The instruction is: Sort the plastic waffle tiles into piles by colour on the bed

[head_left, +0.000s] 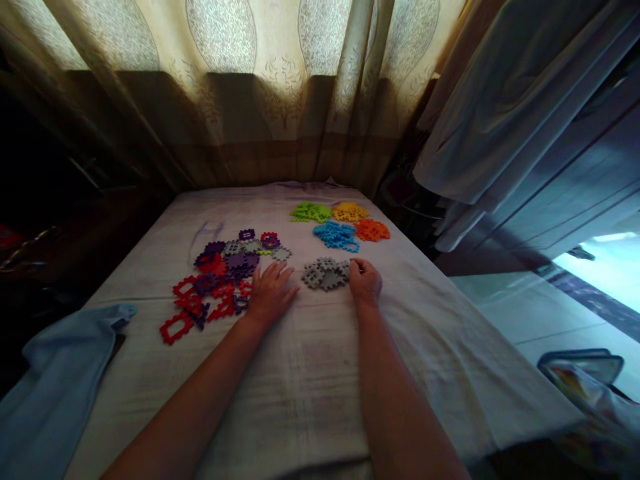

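My left hand (271, 291) rests with its fingers spread at the right edge of a mixed pile of toothed plastic building tiles. Purple tiles (242, 265), red tiles (176, 328) and a few grey ones (281, 254) lie there, some partly under my fingers. To the right, my right hand (365, 279) is closed, fingers curled, touching the right side of a heap of grey tiles (327, 274). Whatever it pinches is hidden by the fingers.
Behind the grey heap lie sorted heaps of blue tiles (334, 235), orange tiles (373, 230), green tiles (311, 212) and yellow tiles (349, 212). A pale cloth (300, 387) covers the table. Light-blue fabric (75, 360) hangs over its left edge; a curtain (280, 100) hangs behind.
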Motion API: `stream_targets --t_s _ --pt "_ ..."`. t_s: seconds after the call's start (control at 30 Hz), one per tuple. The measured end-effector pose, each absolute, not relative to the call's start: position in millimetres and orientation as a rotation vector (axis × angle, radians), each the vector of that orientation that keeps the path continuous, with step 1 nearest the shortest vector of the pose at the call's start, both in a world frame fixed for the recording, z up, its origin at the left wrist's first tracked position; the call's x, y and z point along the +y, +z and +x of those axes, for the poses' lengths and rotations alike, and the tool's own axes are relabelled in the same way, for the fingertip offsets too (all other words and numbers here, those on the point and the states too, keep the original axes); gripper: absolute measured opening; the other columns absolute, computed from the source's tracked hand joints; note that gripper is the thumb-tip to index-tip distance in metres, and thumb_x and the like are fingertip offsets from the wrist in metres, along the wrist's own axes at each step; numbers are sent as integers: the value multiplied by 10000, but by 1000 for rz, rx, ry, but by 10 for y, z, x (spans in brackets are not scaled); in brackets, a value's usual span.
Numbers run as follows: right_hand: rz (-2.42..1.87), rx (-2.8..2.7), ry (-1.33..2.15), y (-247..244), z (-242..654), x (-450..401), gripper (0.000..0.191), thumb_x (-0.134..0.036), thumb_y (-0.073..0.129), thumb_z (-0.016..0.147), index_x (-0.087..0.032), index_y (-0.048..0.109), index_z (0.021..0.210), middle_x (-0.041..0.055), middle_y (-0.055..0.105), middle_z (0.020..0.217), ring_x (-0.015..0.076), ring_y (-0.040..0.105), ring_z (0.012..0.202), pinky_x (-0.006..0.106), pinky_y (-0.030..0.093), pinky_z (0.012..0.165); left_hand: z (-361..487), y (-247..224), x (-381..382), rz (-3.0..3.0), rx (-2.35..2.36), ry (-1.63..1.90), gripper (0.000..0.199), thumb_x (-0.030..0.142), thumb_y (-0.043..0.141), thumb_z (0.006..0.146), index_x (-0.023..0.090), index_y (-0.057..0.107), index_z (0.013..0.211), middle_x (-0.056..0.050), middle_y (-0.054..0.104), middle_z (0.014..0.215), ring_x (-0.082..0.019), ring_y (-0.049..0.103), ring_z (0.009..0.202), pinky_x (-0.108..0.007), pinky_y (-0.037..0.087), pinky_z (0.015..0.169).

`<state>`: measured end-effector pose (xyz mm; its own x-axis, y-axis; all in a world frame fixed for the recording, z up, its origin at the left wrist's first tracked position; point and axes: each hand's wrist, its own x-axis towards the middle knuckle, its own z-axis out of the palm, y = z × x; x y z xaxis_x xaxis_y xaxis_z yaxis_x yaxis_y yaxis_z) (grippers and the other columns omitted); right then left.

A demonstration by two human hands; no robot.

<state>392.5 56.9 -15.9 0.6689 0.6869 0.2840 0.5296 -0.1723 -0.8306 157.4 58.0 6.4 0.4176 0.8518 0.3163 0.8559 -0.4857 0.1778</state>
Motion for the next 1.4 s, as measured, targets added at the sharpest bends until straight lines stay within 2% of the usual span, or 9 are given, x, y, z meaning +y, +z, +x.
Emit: stream_targets --t_s 0.17,0.4,0.5,0.7,0.83,0.93,1.03,1.2,1.4 --pt "-1830 -971 186 -150 3919 552 378 -389 468 768 -156 749 867 120 755 878 233 645 767 343 489 776 1066 45 537 -2532 -1684 -465 319 349 486 936 276 643 1205 -86 632 1338 -323 511 1303 -690 140 1141" --pt "-1794 -1052 43 -46 3790 477 352 -358 473 799 -137 735 875 126 727 860 221 629 744 341 492 751 778 -2 397 -2505 -1665 -606 299 318 461 942 262 662 1157 -81 676 1271 -289 566 1241 -638 176 1148" --pt "-1660 -1262 -60 33 3516 413 326 -327 451 860 -155 726 898 114 711 882 208 629 802 327 493 787 739 -30 379 -2506 -1685 -681 292 284 458 939 268 668 1141 -65 685 1256 -275 562 1241 -608 211 1144" --pt "-1527 -1797 47 153 2744 466 302 -223 479 883 -211 707 1081 83 697 1109 193 626 1021 302 468 941 738 -46 410 -2535 -1707 -740 280 259 461 934 266 686 1100 -48 704 1218 -267 569 1222 -579 249 1138" --pt "-1721 -1855 110 165 2439 753 436 -227 550 845 -172 631 1270 131 559 1388 254 502 1269 372 373 1086 736 -53 408 -2537 -1708 -760 275 270 469 935 260 686 1103 -43 701 1224 -267 563 1225 -573 248 1143" --pt "-1942 -1787 140 135 2351 981 531 -237 566 836 -146 560 1358 175 472 1463 293 436 1332 404 340 1099 729 -64 406 -2538 -1702 -776 267 260 484 925 267 688 1097 -38 702 1217 -258 563 1220 -558 249 1148" --pt "-2072 -1778 176 100 2330 1124 500 -253 540 858 -153 564 1347 181 520 1408 294 484 1270 405 375 1045 728 -67 408 -2529 -1702 -794 261 252 498 916 269 690 1092 -37 706 1207 -259 568 1205 -555 256 1144" --pt "-2098 -1870 144 100 2314 1129 357 -283 507 893 -183 642 1207 133 628 1248 272 541 1157 373 410 954 741 -54 408 -2523 -1710 -815 259 242 504 910 269 694 1082 -43 710 1193 -262 573 1195 -561 258 1144" --pt "-1973 -1920 79 201 2276 807 394 -301 568 865 -185 603 1240 131 637 1204 257 536 1131 361 401 951 742 -46 410 -2537 -1726 -785 257 254 500 919 254 689 1092 -47 704 1212 -267 565 1217 -562 250 1149"
